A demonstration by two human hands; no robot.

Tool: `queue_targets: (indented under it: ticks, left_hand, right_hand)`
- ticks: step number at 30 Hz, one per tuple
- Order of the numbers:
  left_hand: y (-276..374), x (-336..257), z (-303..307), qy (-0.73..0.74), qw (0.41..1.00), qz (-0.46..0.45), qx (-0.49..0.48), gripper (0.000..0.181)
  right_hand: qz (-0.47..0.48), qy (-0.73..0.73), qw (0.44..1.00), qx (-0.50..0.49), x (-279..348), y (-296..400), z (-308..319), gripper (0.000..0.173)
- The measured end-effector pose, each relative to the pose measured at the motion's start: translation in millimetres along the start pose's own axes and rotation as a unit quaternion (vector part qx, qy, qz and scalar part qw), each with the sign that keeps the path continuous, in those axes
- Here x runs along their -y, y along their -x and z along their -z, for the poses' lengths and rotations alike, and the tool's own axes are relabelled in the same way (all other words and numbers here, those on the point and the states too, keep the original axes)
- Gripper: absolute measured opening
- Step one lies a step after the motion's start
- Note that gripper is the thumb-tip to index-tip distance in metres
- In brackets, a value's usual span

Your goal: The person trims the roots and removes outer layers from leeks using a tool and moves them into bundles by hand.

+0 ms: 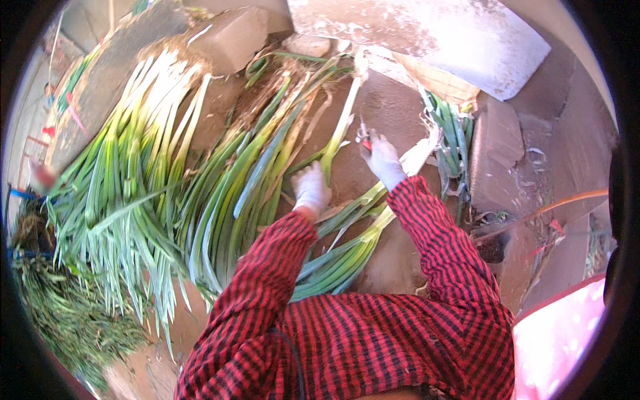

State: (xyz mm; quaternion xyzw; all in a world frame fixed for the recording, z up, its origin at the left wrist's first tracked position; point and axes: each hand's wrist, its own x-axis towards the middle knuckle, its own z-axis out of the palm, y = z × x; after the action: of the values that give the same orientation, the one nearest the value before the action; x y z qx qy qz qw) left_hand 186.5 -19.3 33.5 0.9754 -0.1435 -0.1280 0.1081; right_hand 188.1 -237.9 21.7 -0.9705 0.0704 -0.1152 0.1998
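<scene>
My left hand [311, 187], in a pale glove, grips a long green onion [340, 131] by its green part; its white root end points away from me. To the right, my right hand [381, 155], gloved too, is closed on a small tool with a red handle [367, 144], whose kind I cannot make out. Beyond my left hand, to the left, lie unsorted-looking green onions with dry leaves [260, 135]. Beneath my right forearm are green onions with white stalks [372, 232], partly hidden by the sleeve.
A large pile of pale-stalked green onions [140, 150] lies at the left, beside dark green plant matter [75, 305]. Stone blocks [232, 37] stand at the back, near a whitish board [480, 45]. Green leaves [452, 135] and another stone block [495, 135] are at the right.
</scene>
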Motion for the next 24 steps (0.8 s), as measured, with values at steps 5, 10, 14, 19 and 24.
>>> queue_targets:
  ticks: [5,10,14,19,24]
  left_hand:
    - [33.4,-9.2,-15.9,0.019,0.996,-0.089,0.001,0.062]
    - [68.9,21.1,24.6,0.123,0.959,-0.253,0.03,0.041]
    - [43.6,103.6,129.6,0.001,0.944,-0.092,-0.318,0.026]
    - [17.1,152.7,121.0,-0.091,0.993,-0.003,-0.078,0.024]
    - [72.8,78.6,90.3,-0.148,0.974,-0.088,-0.151,0.028]
  right_hand:
    - [-0.001,0.01,0.999,0.032,18.3,53.4,18.7,0.061]
    - [-0.033,-0.017,0.999,0.034,35.4,79.5,20.6,0.058]
    - [0.011,-0.038,0.999,0.017,70.7,77.0,42.0,0.056]
    - [0.048,-0.066,0.995,0.052,147.0,77.9,21.0,0.053]
    - [-0.02,-0.069,0.997,0.028,128.1,94.2,37.8,0.053]
